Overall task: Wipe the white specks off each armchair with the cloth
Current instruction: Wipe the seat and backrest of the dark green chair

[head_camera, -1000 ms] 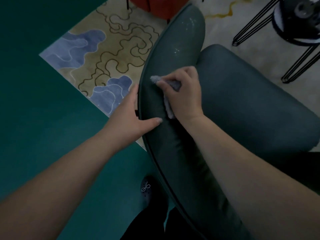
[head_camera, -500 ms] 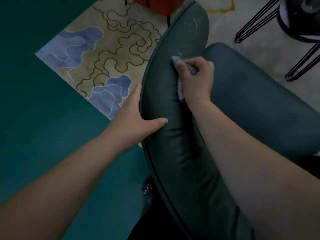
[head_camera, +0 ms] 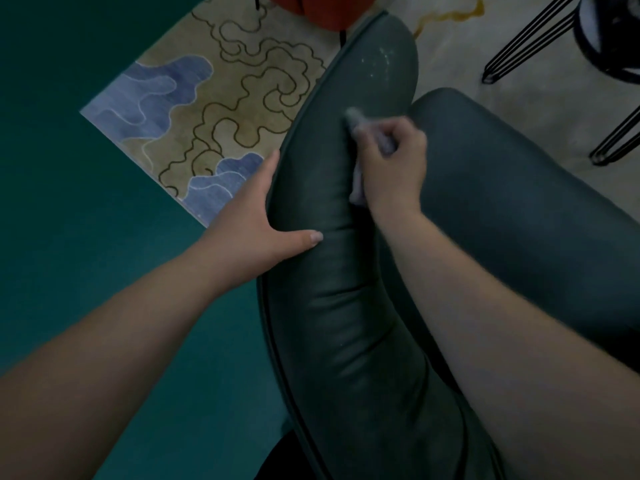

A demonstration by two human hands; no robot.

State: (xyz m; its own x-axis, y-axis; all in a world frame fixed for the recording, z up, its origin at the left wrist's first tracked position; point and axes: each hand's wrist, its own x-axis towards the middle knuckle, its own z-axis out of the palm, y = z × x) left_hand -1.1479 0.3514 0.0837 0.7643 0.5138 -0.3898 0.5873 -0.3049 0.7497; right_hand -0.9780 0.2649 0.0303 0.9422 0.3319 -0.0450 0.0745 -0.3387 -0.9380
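Observation:
A dark green leather armchair (head_camera: 329, 202) fills the middle of the head view, its curved padded backrest running from bottom centre to the top. White specks (head_camera: 379, 62) dot the far end of the backrest. My right hand (head_camera: 391, 168) grips a pale grey cloth (head_camera: 356, 124) bunched against the inner face of the backrest, well below the specks. Over the backrest's outer edge lies my left hand (head_camera: 256, 223), fingers straight down the outside and thumb pressed on the top.
A patterned beige and blue rug (head_camera: 207, 109) lies on teal floor (head_camera: 69, 220) to the left. An orange-red chair (head_camera: 322, 8) stands past the backrest's tip. Black hairpin legs of a stool (head_camera: 519, 46) stand at top right beside the seat cushion (head_camera: 519, 202).
My right hand has slid the cloth up the backrest toward the specks over the last second. The left hand has stayed in place on the outer edge.

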